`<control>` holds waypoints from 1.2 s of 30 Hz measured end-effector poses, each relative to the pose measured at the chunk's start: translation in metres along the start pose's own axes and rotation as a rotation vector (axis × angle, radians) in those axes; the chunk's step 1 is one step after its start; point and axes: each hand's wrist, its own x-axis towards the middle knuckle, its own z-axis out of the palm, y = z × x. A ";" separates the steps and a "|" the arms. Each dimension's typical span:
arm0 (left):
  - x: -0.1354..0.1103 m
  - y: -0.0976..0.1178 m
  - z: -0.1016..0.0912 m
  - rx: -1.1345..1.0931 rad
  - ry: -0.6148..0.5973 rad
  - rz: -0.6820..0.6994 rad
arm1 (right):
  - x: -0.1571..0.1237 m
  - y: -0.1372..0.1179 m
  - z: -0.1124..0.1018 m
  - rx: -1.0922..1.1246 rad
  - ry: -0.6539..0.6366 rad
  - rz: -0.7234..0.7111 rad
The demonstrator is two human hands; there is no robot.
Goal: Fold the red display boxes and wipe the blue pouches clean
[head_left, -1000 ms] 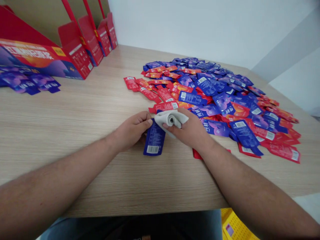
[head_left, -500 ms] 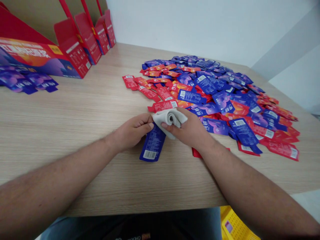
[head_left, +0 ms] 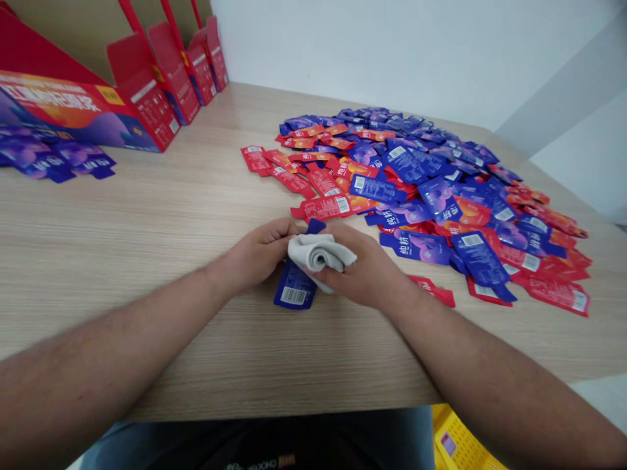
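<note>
My left hand (head_left: 259,254) and my right hand (head_left: 365,267) meet at the middle of the wooden table. A folded off-white cloth (head_left: 318,253) is pinched in my right hand, and it presses on a blue foil sachet (head_left: 294,290). The sachet lies under the cloth, with its barcode end showing below and its top corner above. My left fingers hold its side. A large heap of red and blue sachets (head_left: 431,196) spreads just beyond my right hand, and a loose red sachet (head_left: 434,290) lies by my right wrist.
Several red printed cartons (head_left: 147,98) with raised flaps stand along the back left of the wooden table (head_left: 171,215). A row of purple sachets (head_left: 53,162) lies in front of them. A yellow crate (head_left: 455,444) sits on the floor below the table's near edge.
The cloth has slid left and down along the blue sachet, and the sachet's top corner now shows above it. The red sachet by my right wrist has come into view.
</note>
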 end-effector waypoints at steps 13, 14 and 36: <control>0.000 0.007 0.005 -0.193 0.154 -0.135 | -0.005 -0.010 0.005 -0.103 -0.119 -0.028; 0.000 0.006 0.004 -0.190 0.155 -0.139 | -0.005 -0.009 0.005 -0.100 -0.064 -0.021; -0.001 0.007 0.004 -0.114 0.096 -0.099 | -0.001 0.006 0.000 -0.068 -0.025 -0.059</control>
